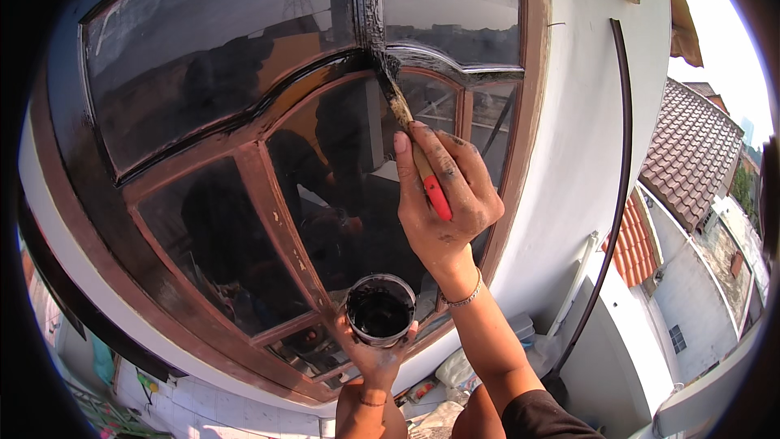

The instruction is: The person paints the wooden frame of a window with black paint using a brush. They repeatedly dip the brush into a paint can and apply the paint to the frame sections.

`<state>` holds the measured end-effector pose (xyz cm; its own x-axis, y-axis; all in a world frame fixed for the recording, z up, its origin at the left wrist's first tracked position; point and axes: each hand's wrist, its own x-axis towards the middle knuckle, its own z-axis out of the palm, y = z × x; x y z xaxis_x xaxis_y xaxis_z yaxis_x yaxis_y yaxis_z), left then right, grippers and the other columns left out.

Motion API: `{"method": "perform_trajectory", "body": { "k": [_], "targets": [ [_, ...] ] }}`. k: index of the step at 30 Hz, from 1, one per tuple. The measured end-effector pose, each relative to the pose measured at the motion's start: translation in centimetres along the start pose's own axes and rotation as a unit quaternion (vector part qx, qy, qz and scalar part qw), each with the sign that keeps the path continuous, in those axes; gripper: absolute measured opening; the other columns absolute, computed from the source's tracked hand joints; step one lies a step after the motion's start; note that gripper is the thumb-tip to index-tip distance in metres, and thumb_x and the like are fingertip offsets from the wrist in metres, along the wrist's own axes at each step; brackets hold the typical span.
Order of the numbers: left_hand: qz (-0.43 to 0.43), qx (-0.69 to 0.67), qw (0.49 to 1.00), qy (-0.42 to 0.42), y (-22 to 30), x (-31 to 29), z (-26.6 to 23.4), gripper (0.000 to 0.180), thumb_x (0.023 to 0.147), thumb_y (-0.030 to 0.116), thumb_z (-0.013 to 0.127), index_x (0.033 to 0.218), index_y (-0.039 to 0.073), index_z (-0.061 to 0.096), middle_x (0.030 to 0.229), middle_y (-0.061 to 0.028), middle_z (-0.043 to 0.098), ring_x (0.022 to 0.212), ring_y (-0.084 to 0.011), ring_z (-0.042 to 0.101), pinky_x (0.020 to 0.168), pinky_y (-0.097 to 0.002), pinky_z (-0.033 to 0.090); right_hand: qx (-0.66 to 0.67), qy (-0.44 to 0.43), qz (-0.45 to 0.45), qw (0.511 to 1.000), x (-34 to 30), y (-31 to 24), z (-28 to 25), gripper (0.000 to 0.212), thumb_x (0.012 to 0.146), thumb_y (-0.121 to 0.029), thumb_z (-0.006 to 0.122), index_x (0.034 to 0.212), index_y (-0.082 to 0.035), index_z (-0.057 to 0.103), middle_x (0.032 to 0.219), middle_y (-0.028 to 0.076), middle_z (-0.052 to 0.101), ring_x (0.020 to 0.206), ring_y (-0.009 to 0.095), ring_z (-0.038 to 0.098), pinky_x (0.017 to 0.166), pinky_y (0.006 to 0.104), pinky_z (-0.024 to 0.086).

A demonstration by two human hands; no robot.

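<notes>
My right hand (451,195) grips a paintbrush (424,164) with a wooden handle and a red end. Its dark bristles touch the window frame (370,16) where the upright bar meets the curved crossbar. Black paint, wet and shiny, covers the upper bars; the lower bars (272,203) are still brown, with some chipped spots. Lower down, my left hand (378,354) holds up a small round paint can (380,309) from beneath, its fingers wrapped round the sides. Black paint lies inside the can. Dark smudges mark my right fingers.
Glass panes (211,57) fill the frame and reflect the surroundings. To the right are a white wall (569,114) and a long dark pole (624,114). Plastic bags (455,370) lie below by my knees, beside a white tiled floor (203,406). Tiled roofs (691,146) stand beyond.
</notes>
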<state>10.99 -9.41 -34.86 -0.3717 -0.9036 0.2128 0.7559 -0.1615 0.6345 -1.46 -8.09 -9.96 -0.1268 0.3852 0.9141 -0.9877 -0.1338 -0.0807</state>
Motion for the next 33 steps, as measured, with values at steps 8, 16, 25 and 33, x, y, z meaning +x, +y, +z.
{"method": "perform_trajectory", "body": {
  "k": [8,16,25,33],
  "targets": [
    [0.07,0.133,0.988,0.029,0.1,-0.2,1.0,0.098,0.063,0.028,0.097,0.139,0.004,0.04,0.131,-0.0132,0.051,0.122,-0.0255,0.055,0.104,-0.0407,0.048,0.189,0.081,0.303,0.93,1.5,6.3,-1.2,0.021,0.097,-0.01,0.073,0.105,0.009,0.074,0.086,0.014,0.075,0.076,0.018,0.075,0.069,0.0272,0.062],
    [0.034,0.106,0.994,0.014,-0.7,0.0,0.1,0.087,0.07,0.039,0.086,0.14,0.01,0.044,0.134,-0.012,0.052,0.125,-0.0272,0.055,0.103,-0.0471,0.049,0.048,0.086,0.223,0.97,1.6,6.2,-1.9,0.016,0.095,-0.011,0.075,0.101,0.004,0.076,0.083,0.012,0.075,0.07,0.014,0.073,0.061,0.0234,0.059],
    [0.077,0.168,0.983,-0.003,-0.8,0.0,-0.2,0.076,0.079,0.051,0.074,0.141,0.016,0.048,0.138,-0.0107,0.054,0.127,-0.0291,0.056,0.102,-0.0543,0.05,-0.005,0.075,0.069,0.995,0.1,1.4,0.0,0.013,0.087,-0.006,0.081,0.098,0.001,0.078,0.082,0.011,0.074,0.07,0.017,0.071,0.06,0.0263,0.054],
    [0.117,0.215,0.97,-0.011,-0.5,0.4,-0.5,0.07,0.086,0.063,0.062,0.142,0.022,0.052,0.142,-0.0096,0.055,0.13,-0.0307,0.056,0.101,-0.0607,0.051,0.035,-0.014,-0.023,0.999,-0.9,-2.4,0.5,0.014,0.086,-0.005,0.083,0.099,0.0,0.079,0.084,0.012,0.074,0.071,0.017,0.072,0.062,0.0262,0.055]
  ]
}}
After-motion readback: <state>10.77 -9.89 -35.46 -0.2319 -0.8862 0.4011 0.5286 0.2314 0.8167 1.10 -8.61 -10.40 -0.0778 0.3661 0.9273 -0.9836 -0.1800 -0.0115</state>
